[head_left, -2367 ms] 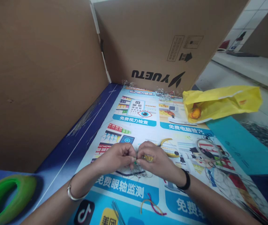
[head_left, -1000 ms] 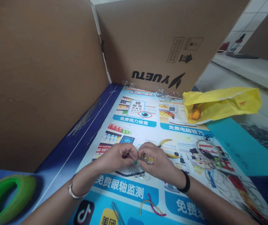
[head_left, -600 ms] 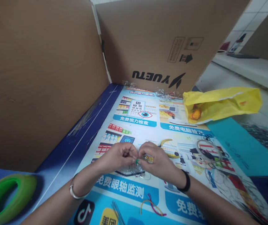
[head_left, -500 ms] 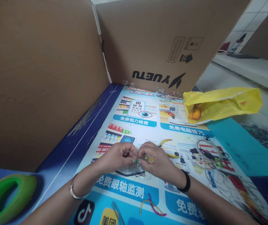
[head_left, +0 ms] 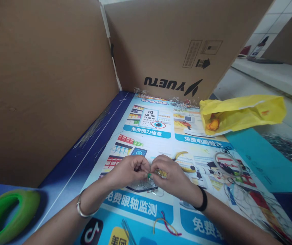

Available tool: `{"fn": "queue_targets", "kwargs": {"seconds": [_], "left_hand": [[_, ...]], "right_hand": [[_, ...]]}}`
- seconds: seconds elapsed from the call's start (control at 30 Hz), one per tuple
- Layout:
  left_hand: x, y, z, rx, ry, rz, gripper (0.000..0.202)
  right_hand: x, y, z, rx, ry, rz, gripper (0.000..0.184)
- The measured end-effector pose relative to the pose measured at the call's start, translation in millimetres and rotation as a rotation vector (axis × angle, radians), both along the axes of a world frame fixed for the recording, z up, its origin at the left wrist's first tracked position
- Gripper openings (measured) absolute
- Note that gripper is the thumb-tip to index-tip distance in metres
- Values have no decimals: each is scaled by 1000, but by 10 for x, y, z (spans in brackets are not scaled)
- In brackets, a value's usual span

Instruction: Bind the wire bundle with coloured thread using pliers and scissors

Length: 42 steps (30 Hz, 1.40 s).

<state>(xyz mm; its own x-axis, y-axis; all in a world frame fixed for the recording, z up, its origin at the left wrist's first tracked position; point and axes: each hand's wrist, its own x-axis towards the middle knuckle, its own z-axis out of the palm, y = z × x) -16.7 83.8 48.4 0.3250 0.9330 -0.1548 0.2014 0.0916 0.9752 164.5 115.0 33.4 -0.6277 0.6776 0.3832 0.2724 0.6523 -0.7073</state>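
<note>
Both my hands meet at the middle of a printed poster mat [head_left: 151, 132]. My left hand [head_left: 127, 170] is closed in a pinch, and my right hand [head_left: 170, 175] is closed in a pinch facing it. Between the fingertips sits a tiny green piece [head_left: 148, 176] with thin wire; something small and yellow shows under my right fingers. Thin wire loops [head_left: 148, 186] lie on the mat just below the hands. A silver bangle is on my left wrist, a black band on my right.
Cardboard walls [head_left: 46, 85] stand at the left and back. A yellow plastic bag [head_left: 240, 112] lies at the right, a green ring-shaped thing [head_left: 5, 214] at the lower left. Yellow-handled pliers [head_left: 184, 160], a wire ring [head_left: 229, 163] and coloured wire bits [head_left: 165, 223] lie on the mat.
Almost nothing differs; my hands stay pinched together at the same spot, with only slight finger shifts on the small green piece.
</note>
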Motion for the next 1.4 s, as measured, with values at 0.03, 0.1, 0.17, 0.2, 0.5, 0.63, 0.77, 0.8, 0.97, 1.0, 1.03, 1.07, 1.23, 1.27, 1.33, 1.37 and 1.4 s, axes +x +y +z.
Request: {"fn": "queue_targets", "kwargs": {"seconds": [0.03,0.1,0.17,0.2,0.5,0.63,0.77,0.8,0.97,1.0,1.03,1.07,1.23,1.27,1.33,1.37,1.4], "left_hand": [[1,0,-1,7,11,3,5],[4,-3,-1,27,31,5,5],[11,-6,3,55,41,-1,6],[16,-7,6,68,46,-1,6],[35,0,3,115,75,1,12],[20,0,-19,152,118,12,15],[18,-8,-39,155,143,7,15],[21,-10,-42,151,143,4,15],[33,-21,-37,171,143,-1,15],[31,-22,-33,173,146,-6,14],[29,-22,-28,173,155,-10,14],[25,-21,-24,174,169,-11,14],[9,-1,-33,206,202,20,13],[7,4,-40,206,196,24,13],[1,15,-61,194,180,28,13],[-3,20,-73,187,171,32,13],[-8,25,-88,181,161,39,13]], "right_hand": [[1,-2,-3,6,0,0,14],[3,-8,-8,14,1,0,14],[6,-14,-13,20,1,2,14],[6,-16,-16,22,1,2,14],[8,3,-21,28,20,63,16],[25,-17,-4,121,33,89,19],[36,-47,-7,274,-47,82,16],[36,-54,-11,313,-78,83,15],[22,-78,-29,422,-129,70,11],[18,-78,-33,410,-114,58,11],[15,-77,-37,385,-92,43,11],[12,-75,-43,354,-67,29,11],[7,-65,-79,254,38,5,14],[6,-66,-85,252,47,5,14],[6,-71,-95,248,54,7,14],[5,-74,-99,246,54,8,14],[4,-77,-102,244,53,9,14]]}}
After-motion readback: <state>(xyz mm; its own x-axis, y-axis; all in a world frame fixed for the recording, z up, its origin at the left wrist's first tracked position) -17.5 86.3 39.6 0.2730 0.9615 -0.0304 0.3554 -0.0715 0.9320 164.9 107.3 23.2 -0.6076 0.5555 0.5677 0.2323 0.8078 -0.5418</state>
